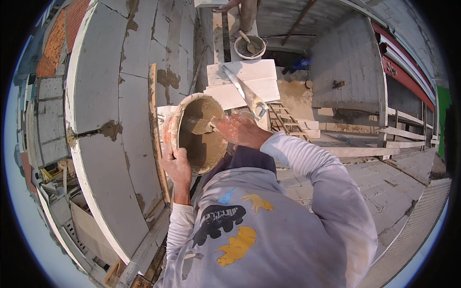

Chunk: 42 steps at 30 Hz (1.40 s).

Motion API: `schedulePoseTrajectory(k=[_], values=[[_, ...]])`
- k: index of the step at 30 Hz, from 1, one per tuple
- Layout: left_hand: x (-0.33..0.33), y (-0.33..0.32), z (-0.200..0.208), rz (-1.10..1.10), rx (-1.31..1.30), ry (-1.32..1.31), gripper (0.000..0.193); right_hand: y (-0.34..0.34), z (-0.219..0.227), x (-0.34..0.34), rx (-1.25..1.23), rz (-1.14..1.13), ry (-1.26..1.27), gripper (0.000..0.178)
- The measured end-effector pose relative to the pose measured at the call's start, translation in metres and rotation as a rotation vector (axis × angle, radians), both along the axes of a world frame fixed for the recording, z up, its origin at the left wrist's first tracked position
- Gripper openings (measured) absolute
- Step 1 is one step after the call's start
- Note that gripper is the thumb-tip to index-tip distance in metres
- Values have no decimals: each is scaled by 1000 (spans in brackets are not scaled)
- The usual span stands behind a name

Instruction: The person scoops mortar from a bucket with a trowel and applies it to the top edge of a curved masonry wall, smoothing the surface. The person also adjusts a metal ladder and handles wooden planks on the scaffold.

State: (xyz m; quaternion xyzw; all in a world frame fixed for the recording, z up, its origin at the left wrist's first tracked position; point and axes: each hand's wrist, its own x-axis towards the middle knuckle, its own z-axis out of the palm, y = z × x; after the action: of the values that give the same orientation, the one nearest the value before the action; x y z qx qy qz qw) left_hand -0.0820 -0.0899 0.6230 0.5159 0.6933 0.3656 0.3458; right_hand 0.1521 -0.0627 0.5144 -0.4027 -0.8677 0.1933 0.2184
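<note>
A mortar-smeared bucket [175, 126] is tipped toward me in front of my body, with wet grey-brown mortar [199, 146] inside. My left hand [177, 168] is closed on its near left rim, thumb over the edge. My right hand [238, 130] is closed around the handle of a trowel [197, 126], whose blade lies inside the bucket by the mortar. Just beyond my right hand, a hand saw [242, 90] lies on pale blocks [261, 72], its handle toward me.
A block wall [103, 77] with mortar patches runs along my left, a wooden batten [157, 139] against it. Farther ahead stand a second bucket [256, 41] holding a trowel [248, 44] and another person's bare limb [248, 17]. A wooden ladder [283, 119] and rails [355, 151] are at right.
</note>
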Motion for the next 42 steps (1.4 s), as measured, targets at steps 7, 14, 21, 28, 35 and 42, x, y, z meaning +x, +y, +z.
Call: schedulePoseTrajectory(k=[7,14,21,28,35,42], values=[[6,0,42,-410,127,77,47,13,67,-14,-1318,92,0,42],[-55,-21,22,195,100,-383,42,-21,59,-38,-1654,133,517,62],[-87,-66,-42,770,-112,-798,42,0,50,-97,-1405,123,671,53],[-92,-119,-82,881,-183,-817,29,11,25,-240,-511,-179,692,45],[-98,-122,-84,933,-230,-754,15,-5,20,-287,-554,-116,725,30],[-93,-122,-93,897,-54,-989,42,-45,68,-259,-1343,-55,1002,30]])
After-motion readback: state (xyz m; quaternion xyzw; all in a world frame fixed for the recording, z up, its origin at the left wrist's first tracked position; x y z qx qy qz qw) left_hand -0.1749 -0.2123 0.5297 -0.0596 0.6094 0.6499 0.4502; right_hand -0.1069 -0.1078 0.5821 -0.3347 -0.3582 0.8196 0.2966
